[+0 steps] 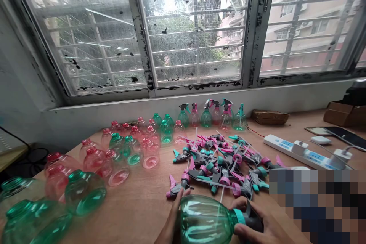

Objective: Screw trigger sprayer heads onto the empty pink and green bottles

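A clear green spray bottle point(204, 219) lies on its side in front of me at the bottom of the view, base to the left and neck to the right. My left hand point(172, 219) holds it at the base end; part of that hand is hidden behind the bottle. At the neck, my right hand point(264, 217) grips the dark grey spray head point(253, 219) with its teal collar point(239, 216). The head sits on the bottle's mouth; how tight it is I cannot tell. Just beyond lies a heap of loose spray heads point(217, 160), grey with pink or teal parts.
Open pink bottles point(94, 160) and green bottles point(85, 192) stand along the left. Several bottles with heads fitted point(206, 117) line the wall under the window. At right are a power strip point(300, 152), phones point(343, 137), a brown packet point(269, 117) and a cardboard box point(341, 113).
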`<state>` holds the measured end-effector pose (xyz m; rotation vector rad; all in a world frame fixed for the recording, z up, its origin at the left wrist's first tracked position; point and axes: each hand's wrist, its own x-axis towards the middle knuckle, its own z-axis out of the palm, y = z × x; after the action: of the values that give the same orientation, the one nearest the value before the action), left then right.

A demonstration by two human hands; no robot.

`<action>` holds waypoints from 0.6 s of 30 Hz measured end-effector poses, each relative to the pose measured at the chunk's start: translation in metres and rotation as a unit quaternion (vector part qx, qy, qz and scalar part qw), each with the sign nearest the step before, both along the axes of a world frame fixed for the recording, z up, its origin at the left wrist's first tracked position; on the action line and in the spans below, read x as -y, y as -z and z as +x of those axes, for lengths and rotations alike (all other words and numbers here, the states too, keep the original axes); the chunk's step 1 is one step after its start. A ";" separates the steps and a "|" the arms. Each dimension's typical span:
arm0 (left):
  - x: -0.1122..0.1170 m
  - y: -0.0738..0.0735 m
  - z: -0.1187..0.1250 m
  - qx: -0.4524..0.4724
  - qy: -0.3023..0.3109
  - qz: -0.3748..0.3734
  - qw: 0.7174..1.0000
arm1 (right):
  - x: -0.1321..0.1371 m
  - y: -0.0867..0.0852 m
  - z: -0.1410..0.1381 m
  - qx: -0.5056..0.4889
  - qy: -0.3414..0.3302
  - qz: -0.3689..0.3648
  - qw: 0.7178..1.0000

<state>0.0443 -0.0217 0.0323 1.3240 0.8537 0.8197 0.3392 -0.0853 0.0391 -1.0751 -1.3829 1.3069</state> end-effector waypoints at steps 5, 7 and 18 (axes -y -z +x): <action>-0.004 0.002 -0.001 -0.001 -0.004 -0.004 1.000 | -0.001 -0.004 0.002 0.023 -0.012 0.003 1.000; 0.002 -0.001 -0.006 0.001 -0.008 0.002 1.000 | -0.001 -0.003 0.003 0.016 -0.013 -0.005 1.000; 0.018 0.009 -0.021 0.032 -0.030 -0.002 0.999 | -0.001 0.000 0.005 -0.013 -0.031 -0.012 0.999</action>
<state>0.0231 -0.0401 0.0232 1.2676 0.8481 0.9024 0.3438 -0.0838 0.0392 -1.0352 -1.3951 1.3800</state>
